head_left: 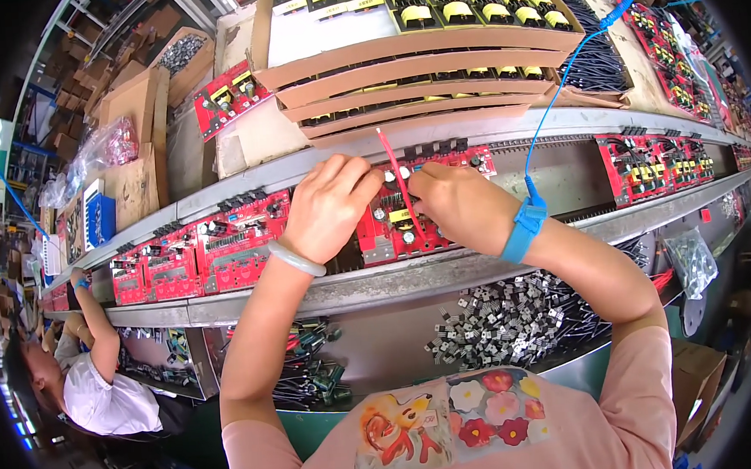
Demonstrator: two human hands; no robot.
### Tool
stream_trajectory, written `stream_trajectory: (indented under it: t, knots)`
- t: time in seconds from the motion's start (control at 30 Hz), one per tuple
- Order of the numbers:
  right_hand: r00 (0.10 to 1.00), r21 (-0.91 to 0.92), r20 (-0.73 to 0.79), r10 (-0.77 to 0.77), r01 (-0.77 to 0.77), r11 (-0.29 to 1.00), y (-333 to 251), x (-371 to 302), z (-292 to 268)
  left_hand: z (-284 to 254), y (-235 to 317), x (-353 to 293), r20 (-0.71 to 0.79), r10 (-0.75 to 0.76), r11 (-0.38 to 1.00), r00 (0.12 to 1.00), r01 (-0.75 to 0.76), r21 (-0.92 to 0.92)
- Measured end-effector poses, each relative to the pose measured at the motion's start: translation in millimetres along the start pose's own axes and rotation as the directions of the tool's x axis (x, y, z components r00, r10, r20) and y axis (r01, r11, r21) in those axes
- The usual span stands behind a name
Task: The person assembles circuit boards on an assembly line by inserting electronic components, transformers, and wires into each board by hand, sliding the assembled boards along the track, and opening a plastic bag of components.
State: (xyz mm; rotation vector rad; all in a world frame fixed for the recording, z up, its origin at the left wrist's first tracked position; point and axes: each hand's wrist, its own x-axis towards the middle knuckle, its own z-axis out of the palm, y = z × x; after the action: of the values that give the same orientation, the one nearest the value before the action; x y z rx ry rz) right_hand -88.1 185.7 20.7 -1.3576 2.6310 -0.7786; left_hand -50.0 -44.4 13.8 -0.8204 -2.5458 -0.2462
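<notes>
A red circuit board (392,225) lies on the conveyor rails right in front of me. My left hand (329,205) rests on the board's left part, fingers curled over its top edge. My right hand (460,203) pinches a thin red wire (400,180) that runs from above the board down across it. A pale bangle circles my left wrist. A blue strap (523,225) with a coiled blue cord (572,68) is on my right wrist.
More red boards (196,254) sit on the rails at left and others (655,170) at right. Stacked cardboard trays of yellow-topped parts (414,26) stand behind. Small black components (501,317) and green-tipped parts (315,376) fill bins below. Another person (101,380) works at far left.
</notes>
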Motion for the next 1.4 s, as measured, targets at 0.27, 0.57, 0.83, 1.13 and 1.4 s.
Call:
stream_trajectory:
  t: [0.27,0.57,0.83,1.13,1.4]
  knots:
    - [1.000,-0.037,0.025,0.017,-0.016,0.999,-7,4,0,19,-4,-2,0.023,-0.372,0.769,0.928,0.322,-0.552]
    - [1.000,-0.028,0.012,0.001,-0.001,1.000,-5,4,1,25,-3,-7,-0.023,-0.415,0.748,0.909,0.327,-0.577]
    - [1.000,-0.026,0.010,0.018,-0.018,0.999,-7,4,3,28,-1,-6,-0.039,-0.438,0.747,0.898,0.340,-0.571]
    - [1.000,-0.030,0.003,-0.021,0.021,0.999,-2,3,4,33,1,-12,-0.096,-0.421,0.768,0.902,0.298,-0.566]
    - [0.999,-0.043,0.002,-0.043,0.043,0.998,-1,2,4,33,2,-15,-0.093,-0.430,0.762,0.898,0.306,-0.570]
